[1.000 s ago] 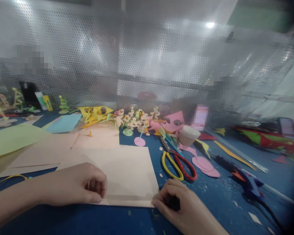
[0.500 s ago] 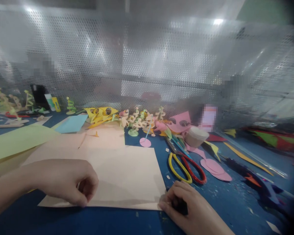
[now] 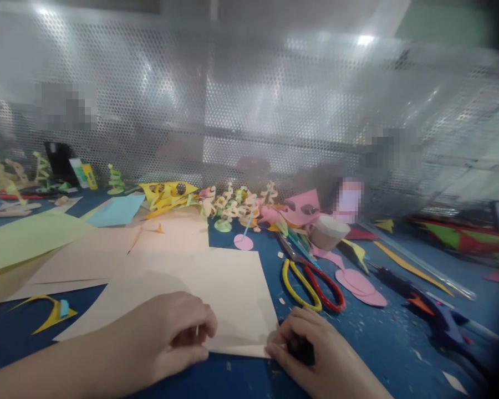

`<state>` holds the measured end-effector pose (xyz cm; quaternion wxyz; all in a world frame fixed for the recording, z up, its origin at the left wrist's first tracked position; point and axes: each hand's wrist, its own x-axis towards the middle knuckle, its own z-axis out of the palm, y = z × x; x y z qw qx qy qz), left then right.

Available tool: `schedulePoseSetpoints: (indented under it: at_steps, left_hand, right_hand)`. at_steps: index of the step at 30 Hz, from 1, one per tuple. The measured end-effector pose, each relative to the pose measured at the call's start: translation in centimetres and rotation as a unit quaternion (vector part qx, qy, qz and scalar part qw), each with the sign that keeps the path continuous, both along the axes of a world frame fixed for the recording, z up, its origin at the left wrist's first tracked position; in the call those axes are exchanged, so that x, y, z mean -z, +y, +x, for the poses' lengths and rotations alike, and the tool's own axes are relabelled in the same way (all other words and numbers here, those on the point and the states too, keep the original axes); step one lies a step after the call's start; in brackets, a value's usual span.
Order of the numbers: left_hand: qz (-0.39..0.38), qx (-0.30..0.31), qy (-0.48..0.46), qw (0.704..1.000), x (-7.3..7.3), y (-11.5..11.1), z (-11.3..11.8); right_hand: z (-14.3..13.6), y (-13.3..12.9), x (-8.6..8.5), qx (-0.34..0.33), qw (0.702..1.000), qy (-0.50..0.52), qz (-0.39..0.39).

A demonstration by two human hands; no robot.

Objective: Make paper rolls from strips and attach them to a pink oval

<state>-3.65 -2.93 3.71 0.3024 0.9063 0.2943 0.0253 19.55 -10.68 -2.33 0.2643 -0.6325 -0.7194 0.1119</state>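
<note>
Paper [image 3: 228,293] lies mostly beyond the right hand's grip [image 3: 272,348] at its corner.

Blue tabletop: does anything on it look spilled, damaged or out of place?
No spill shows on the blue tabletop. It just looks untidy: white paper scraps lie loose beside the scissors, and a ragged yellow offcut lies left of the big pale sheet. Nothing looks clearly damaged.

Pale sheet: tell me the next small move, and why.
Perhaps press the pale sheet flat along its near edge with the left hand: that edge looks slightly raised, and the right hand is at its near right corner.
</note>
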Motion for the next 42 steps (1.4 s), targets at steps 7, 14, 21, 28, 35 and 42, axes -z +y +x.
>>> schedulePoseSetpoints:
  at_steps: [7,14,21,28,35,42]
  left_hand:
    - [0.055,0.065,-0.060,0.995,1.7,0.4,0.3]
    - [0.097,0.062,0.016,0.993,2.2,0.5,0.6]
    - [0.066,0.063,0.002,0.996,2.1,0.7,0.8]
    - [0.051,0.108,-0.037,0.992,2.1,1.0,0.5]
    - [-0.049,-0.118,0.040,0.991,2.5,0.4,2.0]
    - [-0.091,-0.106,0.058,0.989,1.4,0.5,2.0]
  right_hand:
    - [0.0,0.0,-0.1,-0.011,1.000,-0.011,-0.010]
    - [-0.1,-0.1,0.0,-0.012,1.000,-0.012,0.007]
    - [0.1,0.0,0.2,-0.018,0.999,-0.031,0.010]
    - [0.3,0.0,0.1,-0.039,0.997,-0.066,0.025]
    - [0.2,-0.4,-0.3,-0.008,0.997,-0.069,0.040]
    - [0.6,-1.0,-0.9,-0.013,0.997,-0.046,0.058]
